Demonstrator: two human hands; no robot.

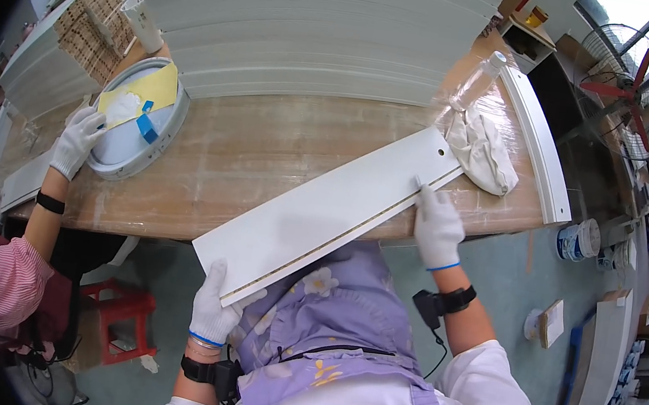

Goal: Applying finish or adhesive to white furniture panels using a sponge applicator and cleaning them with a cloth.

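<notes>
A long white board (325, 198) with a dark groove along its near edge and a hole at its far right corner lies slantwise, reaching from the tabletop out over my lap. My left hand (211, 306), in a white knit glove, grips its near left end. At the right, my gloved right hand (438, 227) is by the grooved edge, its fingers drawn together. Whatever they pinch, if anything, is too small to make out. A crumpled white cloth (483, 151) lies right beside the board's far end.
Behind stands a tall stack of white boards (306, 28). A co-worker's gloved hand (80, 139) is by a round tub (112, 166) with yellow sandpaper and blue pieces on its lid. A clear bottle (480, 80), a white strip (540, 149) and a fan (630, 91) are at the right.
</notes>
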